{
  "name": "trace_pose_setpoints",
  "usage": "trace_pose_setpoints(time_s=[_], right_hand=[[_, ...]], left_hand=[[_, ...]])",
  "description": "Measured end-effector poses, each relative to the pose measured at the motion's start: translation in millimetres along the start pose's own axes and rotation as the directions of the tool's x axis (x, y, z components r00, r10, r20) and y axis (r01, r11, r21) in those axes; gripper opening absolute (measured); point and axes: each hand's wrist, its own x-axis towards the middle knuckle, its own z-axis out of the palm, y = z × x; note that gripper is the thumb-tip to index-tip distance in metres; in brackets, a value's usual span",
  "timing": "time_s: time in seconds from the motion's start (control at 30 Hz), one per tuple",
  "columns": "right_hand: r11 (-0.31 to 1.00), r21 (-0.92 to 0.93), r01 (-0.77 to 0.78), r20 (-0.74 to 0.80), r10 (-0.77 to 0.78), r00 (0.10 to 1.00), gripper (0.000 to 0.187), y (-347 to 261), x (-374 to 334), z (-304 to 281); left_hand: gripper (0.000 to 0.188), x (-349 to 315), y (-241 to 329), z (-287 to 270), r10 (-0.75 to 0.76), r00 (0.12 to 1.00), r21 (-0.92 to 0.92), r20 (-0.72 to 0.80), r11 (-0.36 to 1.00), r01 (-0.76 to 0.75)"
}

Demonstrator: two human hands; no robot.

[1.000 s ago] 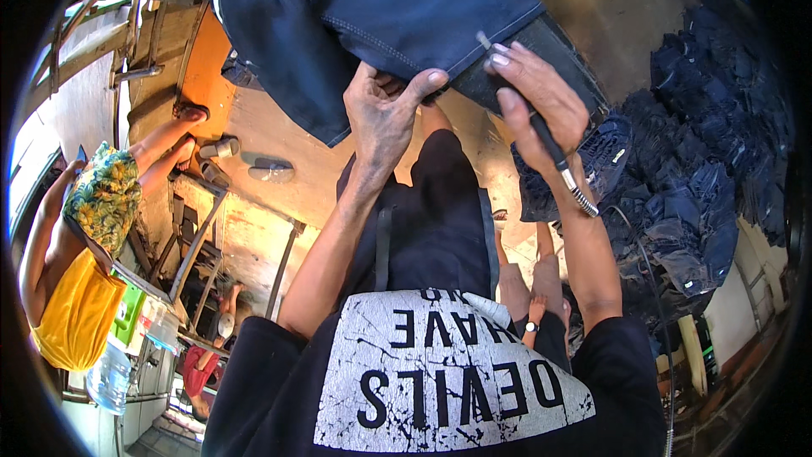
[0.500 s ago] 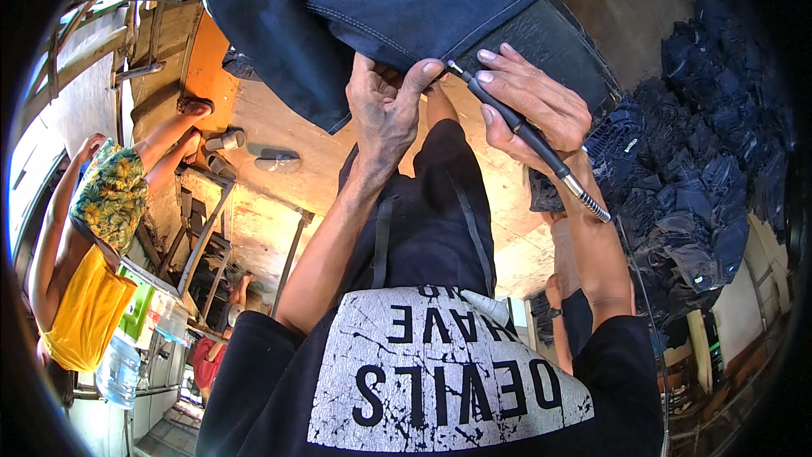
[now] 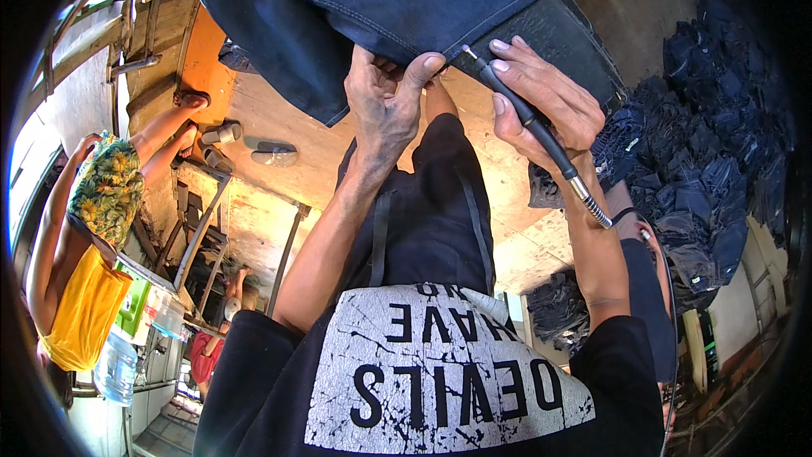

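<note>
Dark blue denim shorts [image 3: 423,0] with pale stitching lie at the top of the view, drawn over a black flat board [image 3: 562,46]. My left hand [image 3: 385,106] pinches the near edge of the denim by the hem, thumb on top; its other fingertips are partly hidden. My right hand [image 3: 554,97] is closed like a pen grip round a black rotary tool handpiece [image 3: 537,127]. A springy metal sleeve and flexible shaft trail from its rear end. The slim metal tip points at the hem, just right of my left thumb; contact cannot be made out.
A big heap of dark denim garments [image 3: 694,152] is on the right, with a smaller dark pile [image 3: 558,309] below. People are at the left, one in a yellow top [image 3: 85,313], and another stands behind my right arm. Slippers [image 3: 275,152] lie on the floor.
The handpiece and my right hand have shifted a little to the right along the hem. My left hand keeps its pinch. The person behind my right arm has moved rightward.
</note>
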Motion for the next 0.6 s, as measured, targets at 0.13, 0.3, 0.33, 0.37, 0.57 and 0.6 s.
trace_pose_setpoints(time_s=[0.13, 0.3, 0.33, 0.37, 0.57, 0.6], right_hand=[[1.0, -0.009, 0.002, -0.025, -0.002, 1.0, 0.026, -0.2, -1.0, 0.4], [1.0, -0.012, -0.011, -0.046, 0.011, 0.999, 0.028, 2.2, 0.8, 1.3], [1.0, -0.009, -0.012, -0.051, 0.011, 0.999, 0.028, 2.4, 1.3, 1.4], [1.0, -0.011, -0.02, -0.054, 0.02, 0.998, 0.028, 2.2, 1.8, 1.3], [0.998, -0.004, -0.055, -0.064, 0.054, 0.996, 0.029, -4.9, 0.8, -4.2], [0.998, -0.003, -0.064, -0.066, 0.063, 0.996, 0.029, -5.8, 0.1, -5.3]], left_hand=[[0.045, 1.0, -3.6, -0.4, 0.03, 0.999, -0.022, 0.009, 0.999, -0.03], [0.045, 2.4, -4.9, -0.6, 0.029, 1.0, -0.049, 0.003, 0.998, -0.028], [0.045, 2.9, -4.9, -0.7, 0.027, 1.0, -0.051, 0.002, 0.998, -0.027], [0.045, 3.3, -5.0, -0.9, 0.025, 1.0, -0.053, 0.001, 0.998, -0.025], [0.049, -1.5, -2.9, -3.5, 0.043, 0.999, -0.021, 0.009, 0.999, -0.043], [0.05, -2.8, -2.3, -4.0, 0.042, 0.999, -0.015, 0.01, 0.999, -0.042]])
